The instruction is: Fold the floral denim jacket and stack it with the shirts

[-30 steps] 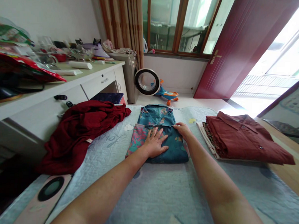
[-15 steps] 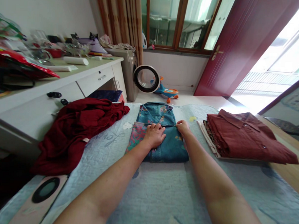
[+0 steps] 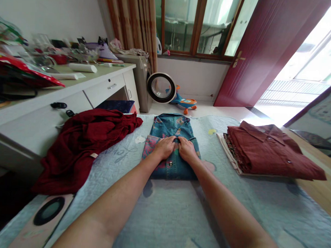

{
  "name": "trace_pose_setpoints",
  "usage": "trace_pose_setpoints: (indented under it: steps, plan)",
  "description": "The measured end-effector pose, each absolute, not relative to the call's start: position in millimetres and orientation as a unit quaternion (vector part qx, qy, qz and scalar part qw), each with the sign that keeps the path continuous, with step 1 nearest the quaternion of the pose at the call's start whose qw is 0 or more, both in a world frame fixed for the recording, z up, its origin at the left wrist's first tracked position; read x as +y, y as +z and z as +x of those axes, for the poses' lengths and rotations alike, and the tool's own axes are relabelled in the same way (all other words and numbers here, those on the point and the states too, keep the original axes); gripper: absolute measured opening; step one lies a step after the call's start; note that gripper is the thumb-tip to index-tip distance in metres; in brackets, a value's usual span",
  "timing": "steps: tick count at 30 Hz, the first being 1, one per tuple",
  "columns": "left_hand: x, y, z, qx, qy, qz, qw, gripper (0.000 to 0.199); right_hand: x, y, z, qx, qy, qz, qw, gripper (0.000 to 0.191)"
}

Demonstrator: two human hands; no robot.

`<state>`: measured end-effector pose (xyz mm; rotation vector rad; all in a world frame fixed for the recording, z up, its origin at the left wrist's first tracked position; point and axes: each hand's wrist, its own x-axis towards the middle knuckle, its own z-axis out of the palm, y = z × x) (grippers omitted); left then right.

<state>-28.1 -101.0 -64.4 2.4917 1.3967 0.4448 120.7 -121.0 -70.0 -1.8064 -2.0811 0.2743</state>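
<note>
A blue floral denim shirt lies folded on the pale quilted cover, its collar pointing away from me. Its lower part is turned up over the front, and a button shows below my hands. My left hand is closed on the upper edge of this fold, left of centre. Close beside it, my right hand grips the same edge with curled fingers. The fingertips of both hands are partly hidden by the backs of the hands.
A crumpled dark red garment lies to the left, near a pink box. On the right is a stack of folded clothes topped by a rust-red shirt. Beyond stand a cluttered white desk and a washing machine with its door open.
My right hand has moved left from the shirt's right edge to the middle of the fold. My left hand has shifted slightly, its fingers now curled on the edge. The shirt's right side is drawn inward.
</note>
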Motion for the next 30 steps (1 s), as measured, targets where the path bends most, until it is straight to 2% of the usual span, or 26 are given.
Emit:
trace_pose_setpoints:
  steps: [7, 17, 21, 23, 26, 28, 30]
  plan:
    - [-104.1, -74.9, -31.6, 0.527, 0.146, 0.829, 0.118, 0.046, -128.0, -75.2, 125.5, -0.722, 0.119, -0.673, 0.111, 0.058]
    - [-107.4, -80.4, -34.4, 0.537, 0.159, 0.823, 0.094, 0.049, -110.7, -79.7, 135.7, -0.685, 0.107, -0.713, 0.107, 0.060]
    - [-108.4, -79.7, -33.9, 0.539, 0.155, 0.823, 0.091, 0.049, -106.9, -81.7, 140.4, -0.659, 0.085, -0.733, 0.147, 0.055]
    - [-108.7, -79.1, -33.8, 0.543, 0.152, 0.821, 0.091, 0.049, -111.8, -80.4, 139.4, -0.643, 0.032, -0.736, 0.210, 0.050]
    - [-109.0, -78.6, -34.0, 0.545, 0.151, 0.820, 0.088, 0.050, -125.5, -76.6, 133.0, -0.650, -0.038, -0.702, 0.288, 0.032]
    - [-109.2, -78.6, -33.8, 0.547, 0.152, 0.819, 0.084, 0.050, -134.0, -74.6, 127.3, -0.683, -0.034, -0.670, 0.289, 0.022]
    - [-109.5, -78.7, -33.6, 0.550, 0.152, 0.817, 0.080, 0.049, -139.0, -73.9, 122.9, -0.706, -0.013, -0.656, 0.267, 0.023]
